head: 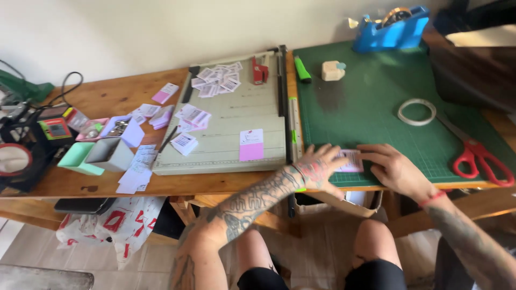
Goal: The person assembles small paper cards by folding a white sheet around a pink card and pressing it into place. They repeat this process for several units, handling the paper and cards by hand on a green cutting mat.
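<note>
A: Hands first. What have they got?

B: Left hand (318,171) and right hand (395,169) both sit at the near edge of the green cutting mat (371,107), pressing on a small pink-and-white card (352,160) that lies flat on the mat between them. Left fingers spread and curled over its left end, right fingers flat along its right side. Pinched or only pressed down, I can't tell, the fingers cover the edges.

A: Next out?

B: Red scissors (478,158) to the right on the mat, near the right hand but apart from it. A ring of clear tape (416,111) further in. Left of the mat, touching its edge, the paper trimmer (236,123) with one pink-and-white card (251,144) lying on its bed.

A: Left side of the table?

B: Loose printed cards (185,140) scattered off the trimmer's left edge, a grey tray (110,153) and a mint tray (78,158) side by side near the front edge.

A: Far end?

B: More small cards (217,80) heaped at the trimmer's top, a red tool (260,71) beside them. Green marker (302,70) and a small cream block (332,70) at the back of the mat, blue tape dispenser (391,29) against the wall.
</note>
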